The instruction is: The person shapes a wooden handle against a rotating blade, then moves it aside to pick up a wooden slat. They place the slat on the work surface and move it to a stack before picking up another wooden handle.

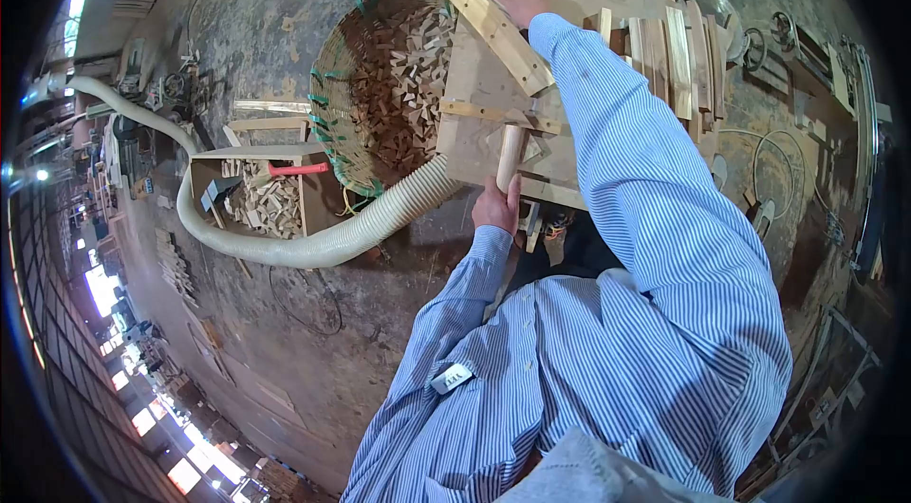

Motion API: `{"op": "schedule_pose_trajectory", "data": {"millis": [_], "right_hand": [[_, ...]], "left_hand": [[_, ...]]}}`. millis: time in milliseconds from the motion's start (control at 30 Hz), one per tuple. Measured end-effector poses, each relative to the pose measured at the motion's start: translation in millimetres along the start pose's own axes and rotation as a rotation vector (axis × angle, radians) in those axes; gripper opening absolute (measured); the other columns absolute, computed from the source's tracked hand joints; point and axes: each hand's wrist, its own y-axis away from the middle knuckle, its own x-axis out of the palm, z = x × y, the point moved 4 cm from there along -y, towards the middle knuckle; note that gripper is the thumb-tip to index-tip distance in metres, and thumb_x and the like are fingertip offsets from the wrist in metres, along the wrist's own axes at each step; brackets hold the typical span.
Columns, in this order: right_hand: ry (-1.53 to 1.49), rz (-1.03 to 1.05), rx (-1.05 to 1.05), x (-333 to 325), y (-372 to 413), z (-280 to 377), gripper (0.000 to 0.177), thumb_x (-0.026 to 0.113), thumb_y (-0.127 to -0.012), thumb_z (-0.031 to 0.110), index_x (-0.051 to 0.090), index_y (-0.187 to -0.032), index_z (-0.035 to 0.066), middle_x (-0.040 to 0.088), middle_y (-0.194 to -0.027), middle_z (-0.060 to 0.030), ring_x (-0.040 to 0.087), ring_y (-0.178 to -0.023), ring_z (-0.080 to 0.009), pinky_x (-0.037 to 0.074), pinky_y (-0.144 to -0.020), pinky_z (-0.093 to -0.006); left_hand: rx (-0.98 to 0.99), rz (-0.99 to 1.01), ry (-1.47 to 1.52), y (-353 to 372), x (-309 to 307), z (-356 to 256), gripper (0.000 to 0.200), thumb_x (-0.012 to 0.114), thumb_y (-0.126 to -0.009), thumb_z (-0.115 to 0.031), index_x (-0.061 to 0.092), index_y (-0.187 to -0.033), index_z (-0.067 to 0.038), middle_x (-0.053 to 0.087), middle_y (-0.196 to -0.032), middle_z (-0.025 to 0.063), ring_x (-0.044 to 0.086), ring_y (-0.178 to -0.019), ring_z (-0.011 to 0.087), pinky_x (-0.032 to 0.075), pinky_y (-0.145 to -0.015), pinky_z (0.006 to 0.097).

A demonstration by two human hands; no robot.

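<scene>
While at board [474,90] edges, hands [498,206] apart.

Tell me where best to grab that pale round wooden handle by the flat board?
Grip the round handle at its free near end, coming from the person's side, as the left hand does. It is smooth and cylindrical there, while its far end lies against the board.

Pale round wooden handle [510,154]: stands at the plywood board's [474,85] near edge, lower end inside the left hand [495,207] grip. Long pale slat [489,21]: lies diagonally along the board's far-left edge, right hand [520,0] on its far end.
</scene>
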Motion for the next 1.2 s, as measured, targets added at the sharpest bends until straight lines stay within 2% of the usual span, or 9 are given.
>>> {"op": "schedule_pose_trajectory", "data": {"millis": [133, 300, 633, 733, 800, 900, 1033, 1133, 1200], "right_hand": [[0.021, 0.027, 0.007, -5.1, -14.2, -3.5, 0.038, 0.063, -0.097, 0.039, 0.073, -0.119, 0.009, 0.069, -0.118, -0.0202, 0.063, -0.112, -0.0397, 0.048, -0.101, -0.0482], [-0.020, -0.077, -0.027, 16.3, -52.6, -33.9, 0.035, 0.062, -0.097, 0.039, 0.074, -0.117, 0.013, 0.070, -0.116, -0.0195, 0.064, -0.111, -0.0385, 0.050, -0.098, -0.0489], [0.103, -0.077, -0.066, -11.4, -23.4, -10.7, 0.034, 0.064, -0.093, 0.039, 0.074, -0.118, 0.017, 0.072, -0.116, -0.0149, 0.065, -0.110, -0.0372, 0.051, -0.097, -0.0492], [-0.103, -0.002, 0.032, -26.8, 6.1, -1.9, 0.035, 0.066, -0.091, 0.037, 0.073, -0.118, 0.015, 0.072, -0.114, -0.0164, 0.065, -0.110, -0.0387, 0.051, -0.097, -0.0500], [0.047, -0.126, -0.005, -40.7, 24.9, 3.4, 0.037, 0.068, -0.089, 0.035, 0.073, -0.119, 0.014, 0.071, -0.111, -0.0191, 0.065, -0.109, -0.0394, 0.051, -0.097, -0.0496], [0.233, -0.147, -0.065, -44.7, 30.5, -1.0, 0.038, 0.068, -0.089, 0.034, 0.072, -0.119, 0.011, 0.071, -0.109, -0.0215, 0.066, -0.108, -0.0399, 0.051, -0.098, -0.0489], [0.301, -0.151, -0.195, -34.7, 51.8, 11.6, 0.035, 0.068, -0.090, 0.032, 0.073, -0.115, 0.009, 0.071, -0.106, -0.0221, 0.065, -0.110, -0.0394, 0.051, -0.097, -0.0486], [0.245, -0.114, -0.136, -40.9, 75.2, 25.5, 0.034, 0.068, -0.091, 0.033, 0.074, -0.115, 0.011, 0.071, -0.106, -0.0217, 0.063, -0.114, -0.0384, 0.051, -0.098, -0.0484], [0.166, 0.057, 0.078, -21.5, 87.1, 4.6, 0.035, 0.068, -0.092, 0.037, 0.075, -0.117, 0.013, 0.070, -0.111, -0.0217, 0.062, -0.117, -0.0376, 0.051, -0.099, -0.0475]], "left_hand": [[-0.001, -0.010, -0.024, -14.0, 3.1, -9.9, 0.055, 0.052, -0.100, -0.057, 0.057, -0.105, -0.002, 0.070, -0.083, 0.0280, 0.068, -0.083, 0.0482, 0.053, -0.073, 0.0560], [0.058, -0.075, -0.017, -30.0, 5.0, -19.4, 0.057, 0.052, -0.100, -0.058, 0.057, -0.105, -0.001, 0.070, -0.082, 0.0272, 0.068, -0.081, 0.0483, 0.053, -0.073, 0.0570], [0.054, -0.096, -0.021, -26.5, 3.6, -22.9, 0.062, 0.050, -0.100, -0.061, 0.058, -0.106, 0.000, 0.069, -0.084, 0.0296, 0.067, -0.082, 0.0498, 0.052, -0.073, 0.0565], [0.055, -0.075, -0.027, -19.9, 6.5, -11.8, 0.059, 0.050, -0.100, -0.059, 0.057, -0.105, -0.001, 0.069, -0.087, 0.0303, 0.067, -0.086, 0.0499, 0.051, -0.075, 0.0569], [0.052, -0.079, -0.035, -14.6, 10.4, 0.4, 0.057, 0.051, -0.101, -0.058, 0.057, -0.105, -0.001, 0.069, -0.087, 0.0303, 0.067, -0.086, 0.0501, 0.051, -0.075, 0.0570], [0.055, -0.083, -0.025, -2.1, 10.8, 10.6, 0.054, 0.053, -0.101, -0.055, 0.057, -0.105, -0.001, 0.069, -0.088, 0.0300, 0.066, -0.086, 0.0505, 0.051, -0.074, 0.0572], [0.061, -0.085, -0.015, 13.5, 9.3, 23.0, 0.052, 0.055, -0.100, -0.053, 0.056, -0.103, -0.002, 0.069, -0.088, 0.0287, 0.066, -0.086, 0.0504, 0.051, -0.074, 0.0572], [0.042, -0.071, -0.006, 22.2, 11.4, 33.8, 0.052, 0.055, -0.100, -0.054, 0.056, -0.102, -0.002, 0.069, -0.087, 0.0279, 0.066, -0.086, 0.0501, 0.051, -0.074, 0.0572], [0.047, -0.073, -0.010, 29.1, 13.1, 42.7, 0.052, 0.054, -0.100, -0.054, 0.056, -0.101, -0.002, 0.069, -0.086, 0.0279, 0.066, -0.085, 0.0499, 0.051, -0.074, 0.0573]]}}
